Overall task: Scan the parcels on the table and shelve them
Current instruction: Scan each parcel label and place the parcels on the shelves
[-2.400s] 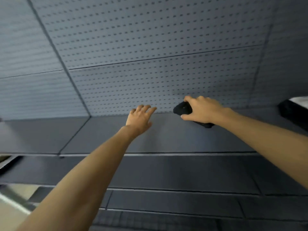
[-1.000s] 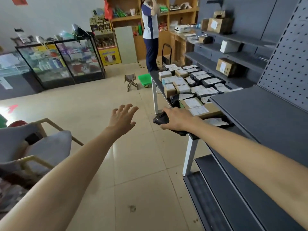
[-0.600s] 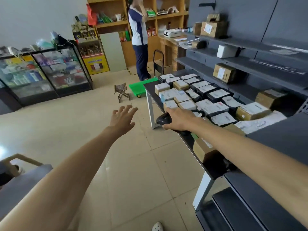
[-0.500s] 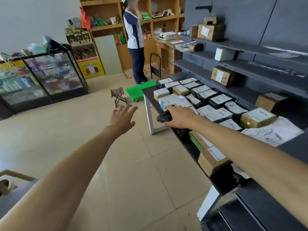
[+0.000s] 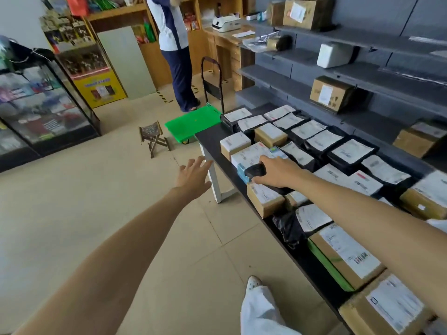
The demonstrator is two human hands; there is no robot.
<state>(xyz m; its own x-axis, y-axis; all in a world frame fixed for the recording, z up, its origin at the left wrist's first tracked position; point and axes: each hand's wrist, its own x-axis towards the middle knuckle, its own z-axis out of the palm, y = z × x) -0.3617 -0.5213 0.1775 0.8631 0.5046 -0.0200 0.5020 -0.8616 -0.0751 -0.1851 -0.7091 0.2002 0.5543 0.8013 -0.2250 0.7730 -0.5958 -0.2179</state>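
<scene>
Grips a black handheld scanner in the curled fingers of the right hand, just above the labelled parcels at the left edge of the long dark desk. Holds the left hand out over the tiled floor, left of the desk, with fingers spread and released, grasping nothing. Judging by the load, sits early in the job: shows many white-labelled black poly bags and brown cardboard boxes packed edge to edge across the desk, from far end to near end. Shows only a few parcels on the grey metal shelves to the right: a brown labelled box, a white wrapped block, another brown carton higher up. Cannot tell which desk parcels have been scanned. Leaves nearly all the scanning and shelving to do, probably starting with a box under the scanner.
</scene>
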